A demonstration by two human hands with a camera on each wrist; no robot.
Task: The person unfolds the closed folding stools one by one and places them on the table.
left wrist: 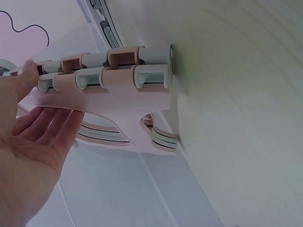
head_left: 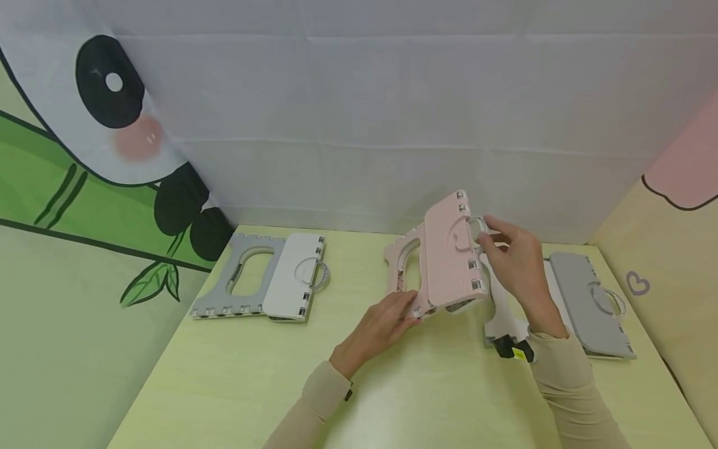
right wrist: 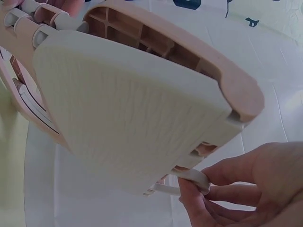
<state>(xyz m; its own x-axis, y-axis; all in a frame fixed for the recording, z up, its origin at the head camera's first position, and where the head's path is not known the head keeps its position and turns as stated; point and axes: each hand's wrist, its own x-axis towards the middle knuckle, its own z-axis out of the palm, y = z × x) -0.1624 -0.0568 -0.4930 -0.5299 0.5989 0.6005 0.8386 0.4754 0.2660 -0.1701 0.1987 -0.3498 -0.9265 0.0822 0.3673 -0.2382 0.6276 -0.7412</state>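
A folded pink and white folding step stool is held tilted above the table between both hands. My left hand grips its lower hinged edge, thumb on one side and fingers on the other, as the left wrist view shows. With thumb and fingers my right hand pinches the stool's white carry handle. The stool's pale ribbed panel fills much of the right wrist view. Its leg frame with an oval opening points to the left.
To the left on the table lies a folded grey and white stool. At the right, another folded stool with a grey top lies partly behind the right arm. Printed cloth hangs along the back.
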